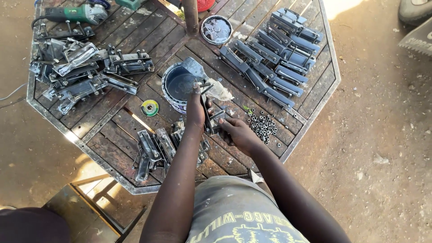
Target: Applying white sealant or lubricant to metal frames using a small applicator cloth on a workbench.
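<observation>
our left hand [196, 109] is closing around a thin brush handle, fingers wrapped tight, with the brush [201, 86] reaching up to the rim of the paint can [176, 84]. our right hand [238, 133] is curling narrow around a small metal bracket [215, 121], pinching it from the right side while the piece is sitting between the two hands, just above the wooden slats. we cannot tell how many fingers are actually pressing on it, since the palm is hiding them.

the can is standing just above the left hand, holding dark grey paint, and a pale smeared rag [219, 90] is lying against its right side. just right of the right hand a heap of small nuts [263, 125] is spreading over the table [315, 96]. below the left forearm unpainted metal latches [155, 150] are lying in a loose pile. a small yellow-green disc [150, 107] is resting left of the can. further up and right, rows of grey painted latches [274, 58] are lying side by side, and the can lid [216, 29] is sitting near the centre post. at the far left more bare latches [78, 72] are piling up below a green angle grinder [74, 14].
</observation>
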